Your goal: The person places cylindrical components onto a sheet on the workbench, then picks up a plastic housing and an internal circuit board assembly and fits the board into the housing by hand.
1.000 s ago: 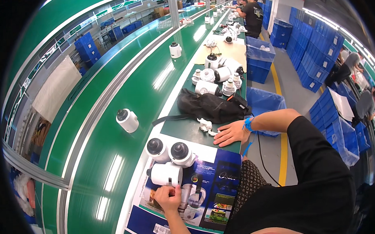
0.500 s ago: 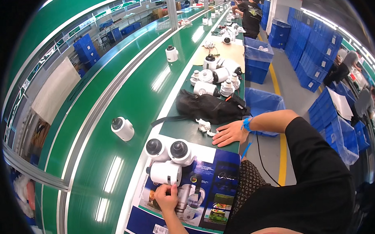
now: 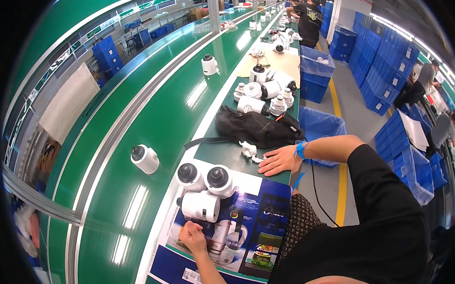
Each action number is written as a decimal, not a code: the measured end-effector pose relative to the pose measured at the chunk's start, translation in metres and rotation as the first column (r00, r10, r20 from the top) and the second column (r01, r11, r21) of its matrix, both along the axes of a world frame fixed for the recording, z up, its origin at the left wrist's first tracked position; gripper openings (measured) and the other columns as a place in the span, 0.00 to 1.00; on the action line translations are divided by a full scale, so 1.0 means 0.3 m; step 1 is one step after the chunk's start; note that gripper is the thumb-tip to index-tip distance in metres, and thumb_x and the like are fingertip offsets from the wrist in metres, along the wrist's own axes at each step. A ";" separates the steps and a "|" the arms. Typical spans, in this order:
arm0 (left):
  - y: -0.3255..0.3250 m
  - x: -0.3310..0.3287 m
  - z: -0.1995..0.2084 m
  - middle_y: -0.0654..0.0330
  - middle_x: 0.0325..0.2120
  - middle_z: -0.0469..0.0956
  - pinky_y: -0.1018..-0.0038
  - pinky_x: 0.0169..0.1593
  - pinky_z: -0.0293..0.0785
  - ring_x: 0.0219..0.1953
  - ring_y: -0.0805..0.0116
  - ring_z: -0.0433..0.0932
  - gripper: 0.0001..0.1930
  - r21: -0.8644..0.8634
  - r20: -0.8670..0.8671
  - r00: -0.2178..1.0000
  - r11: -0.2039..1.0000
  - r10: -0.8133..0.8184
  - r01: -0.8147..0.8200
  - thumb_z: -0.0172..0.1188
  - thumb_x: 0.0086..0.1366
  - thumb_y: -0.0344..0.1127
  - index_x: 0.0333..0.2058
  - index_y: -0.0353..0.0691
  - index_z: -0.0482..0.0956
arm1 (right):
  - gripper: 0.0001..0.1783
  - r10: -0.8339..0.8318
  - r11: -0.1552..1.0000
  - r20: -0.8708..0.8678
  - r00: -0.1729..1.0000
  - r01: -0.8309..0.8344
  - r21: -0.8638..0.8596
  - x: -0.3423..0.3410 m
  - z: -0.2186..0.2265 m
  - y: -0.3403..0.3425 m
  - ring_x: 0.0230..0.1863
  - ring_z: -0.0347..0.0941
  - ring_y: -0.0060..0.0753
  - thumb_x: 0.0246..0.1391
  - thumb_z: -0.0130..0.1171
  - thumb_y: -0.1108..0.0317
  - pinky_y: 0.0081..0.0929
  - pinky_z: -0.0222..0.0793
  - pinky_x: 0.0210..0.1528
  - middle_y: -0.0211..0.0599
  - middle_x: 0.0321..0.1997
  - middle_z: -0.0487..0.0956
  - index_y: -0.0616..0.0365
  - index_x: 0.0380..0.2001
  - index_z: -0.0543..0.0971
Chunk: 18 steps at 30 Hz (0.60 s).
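Observation:
My left hand [image 3: 193,237] rests curled on a printed cardboard sheet [image 3: 166,239], its fingers closed with nothing visible in them. Just beyond it lies a white cylindrical camera-like housing [image 3: 200,206] on its side. Two more white housings with black domed tops, a left one [image 3: 189,176] and a right one [image 3: 220,179], stand close behind that one. My right hand [image 3: 279,161] lies flat on the green bench with fingers stretched, holding nothing. Beside its fingertips is a crumpled white tissue [image 3: 248,150].
A black cloth bag [image 3: 252,127] lies across the bench, with several white housings [image 3: 252,105] behind it. On the green conveyor [image 3: 107,211] at left stands another housing [image 3: 145,160]. Blue bins [image 3: 321,126] line the bench's right side. A co-worker in black [image 3: 307,23] stands far ahead.
My left hand has drawn slightly back and left, away from the lying housing. The nearest housing on the conveyor has shifted a little toward me. My right hand stays put.

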<state>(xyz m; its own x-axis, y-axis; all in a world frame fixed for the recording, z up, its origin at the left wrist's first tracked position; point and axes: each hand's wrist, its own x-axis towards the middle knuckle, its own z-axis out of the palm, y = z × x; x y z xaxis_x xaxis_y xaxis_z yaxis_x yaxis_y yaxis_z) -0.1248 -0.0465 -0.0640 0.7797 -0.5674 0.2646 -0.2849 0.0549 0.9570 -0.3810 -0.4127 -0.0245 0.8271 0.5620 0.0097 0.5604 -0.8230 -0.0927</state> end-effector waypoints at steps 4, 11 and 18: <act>0.023 0.020 0.019 0.64 0.11 0.69 0.81 0.18 0.59 0.13 0.79 0.66 0.21 0.073 -0.124 0.990 0.996 0.065 -0.057 0.50 0.70 0.40 0.18 0.36 0.71 | 0.45 0.006 1.000 -0.060 0.998 -0.006 0.013 0.043 -0.016 0.013 0.73 0.48 0.45 0.43 0.60 0.59 0.53 0.46 0.70 0.41 0.73 0.53 0.53 0.66 0.56; -0.007 0.077 0.041 0.63 0.15 0.72 0.81 0.20 0.60 0.15 0.77 0.67 0.15 -0.119 -0.441 0.898 0.992 -0.007 -0.051 0.52 0.70 0.41 0.26 0.38 0.73 | 0.47 -0.052 0.997 -0.122 0.991 0.044 -0.068 0.007 0.040 -0.004 0.73 0.47 0.45 0.43 0.61 0.52 0.52 0.42 0.71 0.42 0.73 0.53 0.53 0.66 0.55; 0.023 0.124 0.043 0.54 0.35 0.75 0.75 0.36 0.71 0.30 0.71 0.73 0.12 -0.412 -0.635 0.767 0.878 -0.087 -0.242 0.51 0.69 0.36 0.47 0.36 0.69 | 0.47 -0.022 0.999 -0.108 0.994 0.017 -0.049 0.031 0.007 0.004 0.72 0.49 0.47 0.40 0.63 0.60 0.53 0.45 0.70 0.44 0.72 0.55 0.54 0.65 0.56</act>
